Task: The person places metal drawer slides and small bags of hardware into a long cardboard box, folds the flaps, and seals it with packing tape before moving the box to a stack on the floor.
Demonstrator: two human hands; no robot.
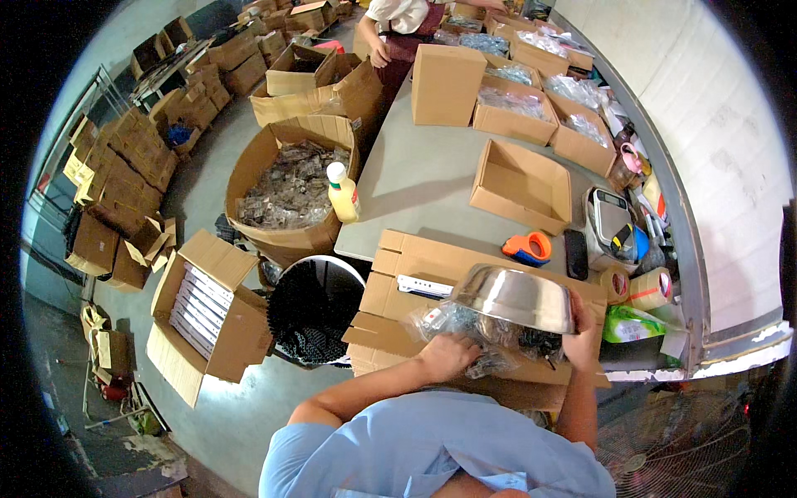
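Note:
A shiny steel bowl [515,292] is tipped on its side over the flattened cardboard [386,311] at the table's near edge. My right hand [581,330] grips its right rim. Clear plastic bags [440,319], some with dark small parts, lie bunched under and in front of the bowl's mouth. Among them my left hand [451,357] is closed, fingers curled onto the bags; the fingertips are partly hidden. Just beyond sits a flat white box [423,287] on the cardboard.
An orange tape dispenser [527,247], an open carton [521,187] and a scale [610,212] stand beyond. A yellow bottle [343,195] is at the table's left edge. On the floor are a black-lined bin [311,311] and a box of white packs [203,311]. Another person [398,25] stands far off.

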